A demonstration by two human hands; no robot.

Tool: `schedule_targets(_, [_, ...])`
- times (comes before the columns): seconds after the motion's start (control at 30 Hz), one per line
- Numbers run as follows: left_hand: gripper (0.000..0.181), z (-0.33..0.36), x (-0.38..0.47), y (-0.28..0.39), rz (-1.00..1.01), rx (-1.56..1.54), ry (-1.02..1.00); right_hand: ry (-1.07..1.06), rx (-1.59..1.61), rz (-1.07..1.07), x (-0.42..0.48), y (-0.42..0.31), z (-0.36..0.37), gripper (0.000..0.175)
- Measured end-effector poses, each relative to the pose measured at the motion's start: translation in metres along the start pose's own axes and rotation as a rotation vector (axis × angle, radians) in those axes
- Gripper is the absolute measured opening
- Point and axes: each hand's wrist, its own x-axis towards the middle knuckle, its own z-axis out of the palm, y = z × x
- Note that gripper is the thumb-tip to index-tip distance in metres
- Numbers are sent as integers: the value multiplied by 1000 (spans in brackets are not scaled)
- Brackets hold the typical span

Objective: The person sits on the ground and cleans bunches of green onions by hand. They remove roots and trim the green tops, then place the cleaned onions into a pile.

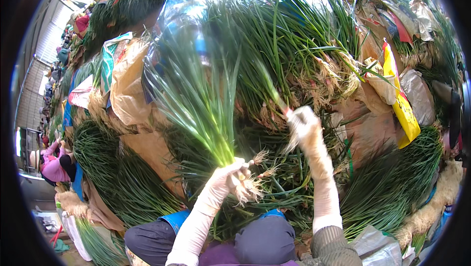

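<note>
My left hand (230,177), in a pale glove, is closed around a bunch of green onions (217,129). Their leaves fan out upward, and the roots hang below the fist. To the right, my right hand (304,118), also gloved and blurred, grips a green onion stalk (272,85) near its root end. Behind the right hand lies a heap of green onions (294,37), leaves pointing away and roots toward me. Loose leaves (272,181) cover the ground under both hands.
More green onion piles lie at the left (121,177) and right (393,181). A yellow plastic sack (401,107) stands at the right, and a tan sack (128,82) at the left. Beyond the left piles a person in pink (55,166) sits. My bent knees (265,240) are at the bottom.
</note>
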Motion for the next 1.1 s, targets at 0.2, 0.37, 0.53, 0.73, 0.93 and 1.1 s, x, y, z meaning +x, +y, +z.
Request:
schedule_targets(0.2, [23,6,15,-22,-65,135,-2,-152,-227,-349,-135,13,53,10])
schedule_targets(0.37, [20,-3,12,-32,-52,172,78,-287,172,427,-119,19,53,14])
schedule_targets(0.53, [21,-5,5,-35,-144,25,2,-437,1016,703,-77,48,97,16])
schedule_targets(0.73, [29,-10,4,-38,-190,54,116,-128,701,662,-89,39,123,16])
schedule_targets(0.93, [33,-6,7,-50,-140,147,171,313,631,686,-58,46,104,14])
schedule_targets(1.1, [23,-4,7,-53,-169,235,260,-215,589,636,-66,56,113,22])
